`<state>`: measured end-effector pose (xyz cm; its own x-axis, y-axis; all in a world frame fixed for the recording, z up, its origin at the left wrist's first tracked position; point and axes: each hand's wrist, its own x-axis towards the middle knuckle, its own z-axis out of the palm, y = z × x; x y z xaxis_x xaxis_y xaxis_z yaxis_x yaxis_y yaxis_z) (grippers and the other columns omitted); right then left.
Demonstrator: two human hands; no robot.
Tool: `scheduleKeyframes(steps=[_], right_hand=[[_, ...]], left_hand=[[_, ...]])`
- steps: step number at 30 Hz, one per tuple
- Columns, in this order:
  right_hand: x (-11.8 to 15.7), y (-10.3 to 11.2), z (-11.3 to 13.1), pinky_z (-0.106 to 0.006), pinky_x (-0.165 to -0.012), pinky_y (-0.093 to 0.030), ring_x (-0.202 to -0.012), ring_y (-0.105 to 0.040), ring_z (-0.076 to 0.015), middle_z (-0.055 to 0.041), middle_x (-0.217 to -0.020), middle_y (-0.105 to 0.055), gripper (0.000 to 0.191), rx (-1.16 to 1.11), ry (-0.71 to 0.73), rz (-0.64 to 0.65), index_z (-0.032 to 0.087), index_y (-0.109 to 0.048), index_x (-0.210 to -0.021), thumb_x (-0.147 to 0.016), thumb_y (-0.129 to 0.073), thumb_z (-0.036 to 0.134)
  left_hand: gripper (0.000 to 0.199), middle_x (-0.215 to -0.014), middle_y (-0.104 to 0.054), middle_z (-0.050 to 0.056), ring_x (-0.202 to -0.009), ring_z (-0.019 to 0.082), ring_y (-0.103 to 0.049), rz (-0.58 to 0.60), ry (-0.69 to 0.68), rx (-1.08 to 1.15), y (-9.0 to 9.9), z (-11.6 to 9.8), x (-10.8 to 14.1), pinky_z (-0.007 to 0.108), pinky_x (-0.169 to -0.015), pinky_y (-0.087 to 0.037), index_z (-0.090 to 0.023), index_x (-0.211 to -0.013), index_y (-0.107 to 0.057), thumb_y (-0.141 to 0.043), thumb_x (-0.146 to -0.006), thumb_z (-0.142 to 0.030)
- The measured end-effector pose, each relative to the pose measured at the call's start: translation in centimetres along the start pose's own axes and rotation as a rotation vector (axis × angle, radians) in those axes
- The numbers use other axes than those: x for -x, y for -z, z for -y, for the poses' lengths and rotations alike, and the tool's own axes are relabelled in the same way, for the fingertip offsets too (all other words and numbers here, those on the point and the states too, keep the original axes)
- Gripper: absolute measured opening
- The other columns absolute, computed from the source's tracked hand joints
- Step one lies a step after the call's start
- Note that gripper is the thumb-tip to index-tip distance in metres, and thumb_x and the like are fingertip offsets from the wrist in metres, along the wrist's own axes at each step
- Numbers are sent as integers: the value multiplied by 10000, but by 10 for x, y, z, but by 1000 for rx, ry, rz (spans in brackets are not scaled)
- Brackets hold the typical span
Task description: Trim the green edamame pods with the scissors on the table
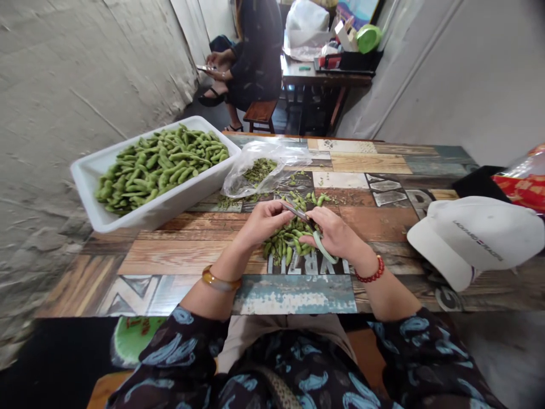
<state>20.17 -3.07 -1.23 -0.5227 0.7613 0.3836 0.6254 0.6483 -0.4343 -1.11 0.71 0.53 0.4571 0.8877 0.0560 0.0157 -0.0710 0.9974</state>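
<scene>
My right hand (334, 232) is closed round scissors (324, 248) with pale green handles, their blades pointing left toward my other hand. The fingers of my left hand (266, 221) are pinched together at the blade tips; what they hold is too small to make out. Below both hands lies a loose pile of green pods (283, 244) on the patterned wooden table (162, 255). A white tub (170, 207) heaped with green pods (164, 165) stands at the left. Behind my hands, a clear plastic bag (238, 176) lies open with green trimmings (259, 170) in it.
A white cap (477, 236) lies at the right, near a red package (523, 187) and a black object. Small green scraps are scattered behind my hands. Beyond the table, a person (259, 51) sits on a wooden stool (260, 112) beside another table (327, 79) with bags on it.
</scene>
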Motion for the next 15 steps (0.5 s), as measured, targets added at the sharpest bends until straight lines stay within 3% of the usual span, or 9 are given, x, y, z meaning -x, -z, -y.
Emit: scheduleKeyframes(steps=[10,15], right_hand=[[0,0,2,-391,-760,-476,-851,-542,-261,-91,-916,-588,335,-31,1,17,194,-538,-1001,-908,-605,508],[-3,0,3,-428,-792,-484,-896,-558,-289,-107,-958,-603,388,-36,-13,-20,200,-549,-1050,-864,-659,523]], left_hand=[[276,-600,-571,-17,-509,64,-401,8,130,285,4,9,-3,213,-498,-265,-130,-797,-707,-812,-685,-359],[236,-654,-630,6,-567,83,-456,-5,58,181,0,7,-2,218,-545,-325,-131,-777,-724,-786,-714,-351]])
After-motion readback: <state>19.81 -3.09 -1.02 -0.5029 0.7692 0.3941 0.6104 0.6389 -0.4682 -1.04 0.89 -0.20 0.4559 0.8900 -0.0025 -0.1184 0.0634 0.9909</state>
